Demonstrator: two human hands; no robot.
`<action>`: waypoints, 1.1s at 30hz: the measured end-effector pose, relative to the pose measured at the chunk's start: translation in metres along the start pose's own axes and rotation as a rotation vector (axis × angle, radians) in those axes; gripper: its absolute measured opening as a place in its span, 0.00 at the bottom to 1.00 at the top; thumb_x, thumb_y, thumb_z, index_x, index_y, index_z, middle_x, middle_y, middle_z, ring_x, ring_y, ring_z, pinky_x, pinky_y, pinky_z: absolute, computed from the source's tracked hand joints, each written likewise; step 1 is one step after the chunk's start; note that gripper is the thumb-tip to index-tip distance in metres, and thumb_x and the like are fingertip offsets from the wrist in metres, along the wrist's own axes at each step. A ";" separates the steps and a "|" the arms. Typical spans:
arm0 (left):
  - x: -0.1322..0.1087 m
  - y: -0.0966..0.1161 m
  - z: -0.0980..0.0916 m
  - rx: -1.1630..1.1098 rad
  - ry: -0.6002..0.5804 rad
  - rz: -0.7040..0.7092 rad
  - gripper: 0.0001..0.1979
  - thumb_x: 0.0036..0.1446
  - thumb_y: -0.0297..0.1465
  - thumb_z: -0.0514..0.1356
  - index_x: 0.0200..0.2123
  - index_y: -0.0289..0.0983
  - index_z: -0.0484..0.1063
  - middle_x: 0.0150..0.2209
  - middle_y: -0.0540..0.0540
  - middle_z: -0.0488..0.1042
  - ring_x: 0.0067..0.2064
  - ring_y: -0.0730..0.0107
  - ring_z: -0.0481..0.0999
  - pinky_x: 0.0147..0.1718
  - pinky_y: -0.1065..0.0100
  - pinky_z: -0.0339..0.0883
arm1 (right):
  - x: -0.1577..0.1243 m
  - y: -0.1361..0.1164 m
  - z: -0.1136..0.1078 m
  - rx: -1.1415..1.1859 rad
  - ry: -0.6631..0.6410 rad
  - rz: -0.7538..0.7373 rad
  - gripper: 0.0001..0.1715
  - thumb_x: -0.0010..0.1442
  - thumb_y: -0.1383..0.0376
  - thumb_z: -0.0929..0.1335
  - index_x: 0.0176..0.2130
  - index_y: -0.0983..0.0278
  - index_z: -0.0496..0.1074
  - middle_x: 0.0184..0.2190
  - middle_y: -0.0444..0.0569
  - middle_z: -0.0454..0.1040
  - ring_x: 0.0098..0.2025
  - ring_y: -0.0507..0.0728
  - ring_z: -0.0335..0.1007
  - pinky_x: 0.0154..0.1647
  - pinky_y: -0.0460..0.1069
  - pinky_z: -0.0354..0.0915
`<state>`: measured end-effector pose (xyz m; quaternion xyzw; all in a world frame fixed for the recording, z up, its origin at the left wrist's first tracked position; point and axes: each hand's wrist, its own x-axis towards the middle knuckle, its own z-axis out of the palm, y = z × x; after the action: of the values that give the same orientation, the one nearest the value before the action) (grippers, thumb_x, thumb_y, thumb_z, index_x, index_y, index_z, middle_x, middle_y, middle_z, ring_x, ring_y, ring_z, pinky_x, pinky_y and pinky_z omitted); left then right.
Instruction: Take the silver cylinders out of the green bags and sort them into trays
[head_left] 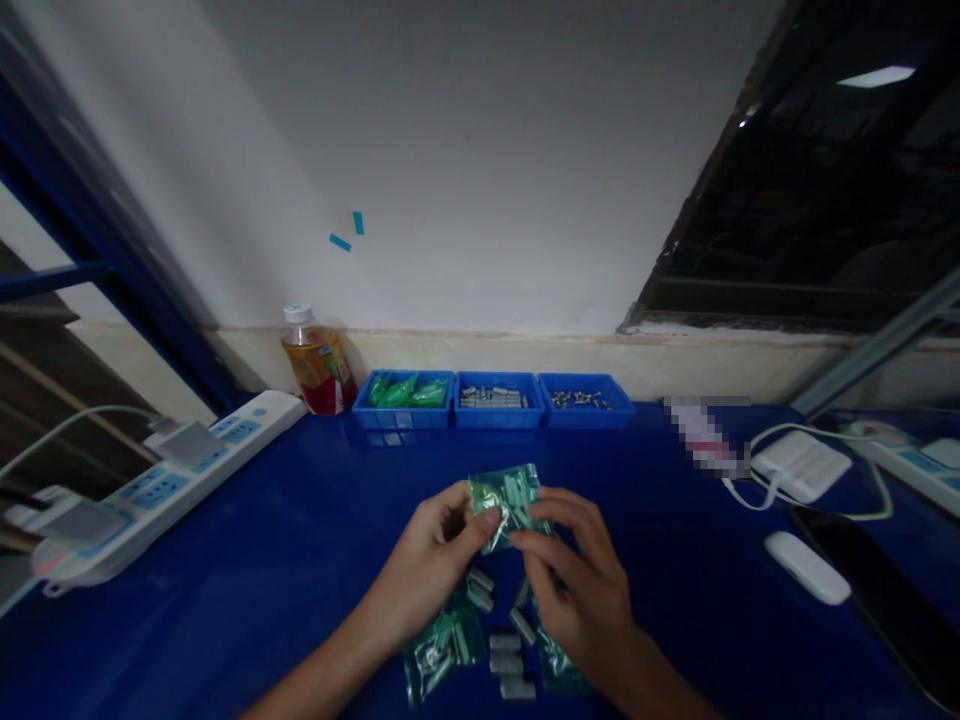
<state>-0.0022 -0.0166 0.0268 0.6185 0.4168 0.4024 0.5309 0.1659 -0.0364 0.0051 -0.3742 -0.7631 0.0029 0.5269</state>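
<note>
Both my hands hold a small green transparent bag (511,500) with grey pieces inside, just above the blue table (300,540). My left hand (431,565) pinches its left edge with thumb and fingers. My right hand (581,585) pinches its lower right side. Below the hands, several loose grey cylindrical pieces (508,650) lie on the table. Another filled green bag (441,645) lies under my left wrist, and a further green bag (559,662) shows under my right hand.
Three blue trays stand at the back: green bags (403,395), grey pieces (493,398), small metal parts (583,400). A drink bottle (319,362) is left of them. A power strip (150,480) lies far left. White devices (799,462) (806,567) and cables lie right.
</note>
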 end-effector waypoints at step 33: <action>0.070 0.043 -0.152 1.233 0.716 0.023 0.12 0.54 0.31 0.55 0.39 0.33 0.73 0.35 0.41 0.77 0.37 0.58 0.75 0.36 0.64 0.65 | -0.009 -0.004 0.002 -0.016 -0.319 0.044 0.17 0.61 0.70 0.64 0.49 0.59 0.68 0.49 0.55 0.62 0.56 0.64 0.56 0.50 0.62 0.68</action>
<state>-0.1186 0.0947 0.0902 0.6402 0.7107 0.2776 -0.0893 0.1634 -0.0439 -0.0015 -0.3900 -0.8286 0.0676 0.3959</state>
